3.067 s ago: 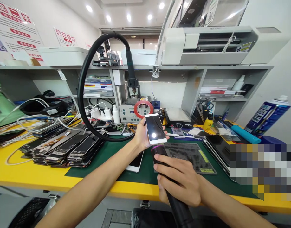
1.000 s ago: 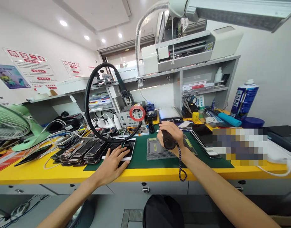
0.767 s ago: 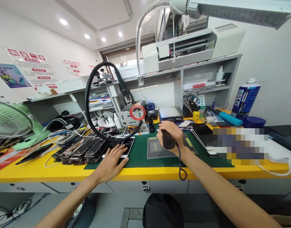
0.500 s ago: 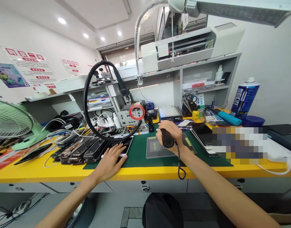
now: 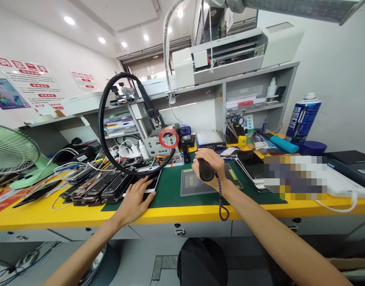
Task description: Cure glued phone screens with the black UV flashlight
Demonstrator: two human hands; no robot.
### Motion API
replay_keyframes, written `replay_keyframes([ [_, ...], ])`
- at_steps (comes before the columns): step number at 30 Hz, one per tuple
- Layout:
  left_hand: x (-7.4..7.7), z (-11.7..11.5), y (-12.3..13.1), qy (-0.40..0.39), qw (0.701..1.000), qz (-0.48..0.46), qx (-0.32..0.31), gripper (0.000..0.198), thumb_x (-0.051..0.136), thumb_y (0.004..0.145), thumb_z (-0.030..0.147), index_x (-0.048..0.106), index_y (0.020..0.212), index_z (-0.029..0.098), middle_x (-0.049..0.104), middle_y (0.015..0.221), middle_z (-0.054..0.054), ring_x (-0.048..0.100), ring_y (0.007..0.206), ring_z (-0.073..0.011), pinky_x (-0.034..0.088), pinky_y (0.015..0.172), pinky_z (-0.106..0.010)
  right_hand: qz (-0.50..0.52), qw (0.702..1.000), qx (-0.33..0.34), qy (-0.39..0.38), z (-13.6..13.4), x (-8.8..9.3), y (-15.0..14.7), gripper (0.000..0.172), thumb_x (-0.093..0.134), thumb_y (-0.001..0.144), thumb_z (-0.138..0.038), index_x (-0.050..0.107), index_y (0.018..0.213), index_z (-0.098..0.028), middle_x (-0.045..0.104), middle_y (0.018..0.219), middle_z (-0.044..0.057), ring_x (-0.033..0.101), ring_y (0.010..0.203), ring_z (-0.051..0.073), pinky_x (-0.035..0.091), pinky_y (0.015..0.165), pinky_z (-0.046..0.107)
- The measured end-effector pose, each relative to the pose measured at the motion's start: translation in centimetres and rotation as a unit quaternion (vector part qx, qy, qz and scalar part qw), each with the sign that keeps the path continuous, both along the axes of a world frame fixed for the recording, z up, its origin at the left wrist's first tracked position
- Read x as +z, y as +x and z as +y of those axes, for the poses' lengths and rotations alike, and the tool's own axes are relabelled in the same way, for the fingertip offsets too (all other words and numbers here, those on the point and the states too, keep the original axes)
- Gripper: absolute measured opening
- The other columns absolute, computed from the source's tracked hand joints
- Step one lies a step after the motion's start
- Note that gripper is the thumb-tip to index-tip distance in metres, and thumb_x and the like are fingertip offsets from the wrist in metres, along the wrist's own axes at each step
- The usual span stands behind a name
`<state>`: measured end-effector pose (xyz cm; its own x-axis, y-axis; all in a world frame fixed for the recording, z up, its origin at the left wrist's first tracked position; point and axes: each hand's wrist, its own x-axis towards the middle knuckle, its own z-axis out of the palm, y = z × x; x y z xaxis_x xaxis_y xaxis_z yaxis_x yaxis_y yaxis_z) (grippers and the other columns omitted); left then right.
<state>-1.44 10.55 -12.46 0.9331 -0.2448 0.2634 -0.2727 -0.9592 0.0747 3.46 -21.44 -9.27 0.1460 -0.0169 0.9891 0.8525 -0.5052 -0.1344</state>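
Note:
My left hand [image 5: 136, 200] lies flat with its fingers spread on a dark panel with a white edge [image 5: 155, 183], beside the stacked phone screens [image 5: 111, 186]. In my right hand [image 5: 210, 167] is a dark cylindrical tool [image 5: 206, 171], its round end facing me and a braided wrist strap [image 5: 220, 202] hanging below. The tool is above a grey perforated pad [image 5: 188, 183], which rests on the green mat [image 5: 167, 194]. What the far end of the tool looks like is hidden by my fingers.
A black hose [image 5: 101, 123] loops above the phone stacks, near a red tape ring [image 5: 168, 138]. Dark flat devices [image 5: 251, 165] lie right of the pad. A green fan [image 5: 14, 151] stands left, a blue spray can [image 5: 303, 119] right.
The whole view has shifted slightly, so the scene sits a little further left and higher. Both hands keep nearly the same pose and place on the bench.

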Motion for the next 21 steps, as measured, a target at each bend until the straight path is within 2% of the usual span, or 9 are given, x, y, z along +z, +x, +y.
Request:
replay_keyframes([
  [4,0.3,0.0,-0.5,-0.013,0.999,-0.046,-0.018,0.058,0.045,0.094,0.055,0.053,0.135,0.015,0.047,0.149,-0.014,0.038,0.142,-0.0295,0.025,0.121,-0.052,0.010,1.000,0.008,-0.006,0.0,-0.1,0.1,0.006,0.060,0.083,-0.018,0.061,0.089,-0.019,0.068,0.090,0.006,0.067,0.093,0.020,0.057,0.088,0.034],
  [7,0.4,0.3,-0.7,-0.011,0.999,-0.023,-0.022,0.054,0.046,0.094,0.054,0.058,0.130,0.015,0.053,0.143,-0.013,0.043,0.138,-0.0284,0.027,0.121,-0.048,0.021,1.000,0.010,-0.008,-0.1,-0.3,0.2,0.006,0.059,0.084,-0.017,0.062,0.089,-0.019,0.067,0.091,0.007,0.066,0.094,0.020,0.056,0.089,0.034],
  [11,0.6,0.8,-0.4,-0.026,0.999,0.002,-0.030,0.054,0.047,0.093,0.051,0.057,0.133,0.016,0.052,0.145,-0.013,0.046,0.136,-0.0277,0.034,0.117,-0.044,0.026,1.000,0.014,-0.005,-0.1,-0.5,0.4,0.007,0.060,0.084,-0.017,0.062,0.090,-0.019,0.067,0.091,0.006,0.065,0.094,0.019,0.055,0.089,0.034],
  [13,1.3,0.0,-0.9,-0.048,0.998,-0.017,-0.036,0.049,0.050,0.092,0.048,0.059,0.128,0.017,0.054,0.142,-0.013,0.049,0.133,-0.0284,0.037,0.115,-0.045,0.026,1.000,0.015,-0.002,0.0,-0.6,0.4,0.006,0.060,0.084,-0.018,0.062,0.089,-0.019,0.067,0.091,0.007,0.065,0.093,0.020,0.055,0.088,0.034],
  [15,2.8,-1.8,-2.4,-0.091,0.991,-0.076,-0.054,0.037,0.052,0.091,0.043,0.064,0.116,0.019,0.061,0.131,-0.012,0.056,0.125,-0.0280,0.043,0.110,-0.046,0.028,1.000,0.012,0.002,0.0,-0.5,0.4,0.005,0.060,0.084,-0.018,0.062,0.088,-0.019,0.067,0.090,0.007,0.066,0.092,0.020,0.055,0.086,0.034],
  [17,5.1,-4.4,-5.1,-0.143,0.973,-0.140,-0.113,0.016,0.054,0.091,0.033,0.065,0.097,0.023,0.069,0.106,-0.009,0.063,0.107,-0.0250,0.051,0.098,-0.043,0.033,0.999,0.006,0.008,0.1,-0.5,0.3,0.005,0.059,0.083,-0.018,0.061,0.087,-0.019,0.066,0.089,0.006,0.065,0.091,0.020,0.055,0.084,0.033],
  [18,6.3,-5.6,-6.8,-0.160,0.963,-0.145,-0.163,0.009,0.056,0.091,0.027,0.063,0.087,0.025,0.070,0.093,-0.006,0.065,0.097,-0.0230,0.053,0.094,-0.043,0.036,0.999,0.003,0.010,0.2,-0.5,0.3,0.004,0.059,0.083,-0.017,0.061,0.087,-0.019,0.066,0.088,0.006,0.065,0.090,0.020,0.055,0.084,0.033],
  [19,7.5,-6.6,-8.6,-0.173,0.948,-0.134,-0.231,0.010,0.058,0.089,0.023,0.061,0.080,0.027,0.068,0.082,-0.004,0.065,0.086,-0.0217,0.055,0.091,-0.043,0.040,0.999,0.000,0.010,0.2,-0.5,0.3,0.004,0.059,0.083,-0.018,0.061,0.087,-0.019,0.066,0.088,0.006,0.065,0.090,0.019,0.054,0.084,0.032],
  [21,9.1,-7.3,-11.9,-0.182,0.913,-0.081,-0.356,0.007,0.065,0.083,0.025,0.064,0.079,0.031,0.066,0.069,-0.001,0.064,0.072,-0.0209,0.059,0.082,-0.042,0.051,0.999,-0.004,0.003,0.2,-0.6,0.3,0.003,0.058,0.084,-0.019,0.060,0.086,-0.019,0.066,0.089,0.005,0.064,0.090,0.018,0.053,0.085,0.031],
])
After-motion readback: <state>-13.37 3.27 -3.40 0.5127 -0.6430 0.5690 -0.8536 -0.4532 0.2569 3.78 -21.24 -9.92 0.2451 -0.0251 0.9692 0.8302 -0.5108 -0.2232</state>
